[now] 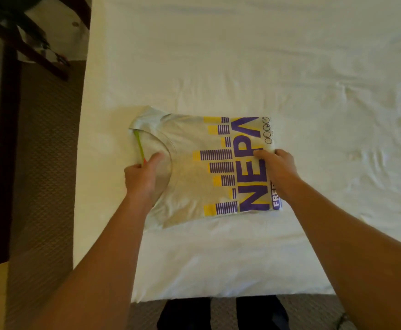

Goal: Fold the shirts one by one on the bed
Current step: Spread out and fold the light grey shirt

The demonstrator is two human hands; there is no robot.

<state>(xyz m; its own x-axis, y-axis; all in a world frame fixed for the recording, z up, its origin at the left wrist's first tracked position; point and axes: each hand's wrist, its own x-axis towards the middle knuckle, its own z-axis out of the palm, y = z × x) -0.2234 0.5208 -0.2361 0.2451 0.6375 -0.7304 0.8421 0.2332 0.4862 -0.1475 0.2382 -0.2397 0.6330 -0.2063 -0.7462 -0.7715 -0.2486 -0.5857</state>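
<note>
We pinch the folded shirt (194, 167) on the bed (242, 55): left grip (144, 179) at the collar, right grip (278, 167) at its other edge.

You see the scene through one wide-angle camera worn on your head, standing at the bed's (242, 67) near edge and looking forward and steeply down. The view sits close: both your forearms reach in from the bottom corners, and the white sheet fills most of the frame. A strip of carpet (44, 163) runs down the left side. No second view shares this scene.
</note>
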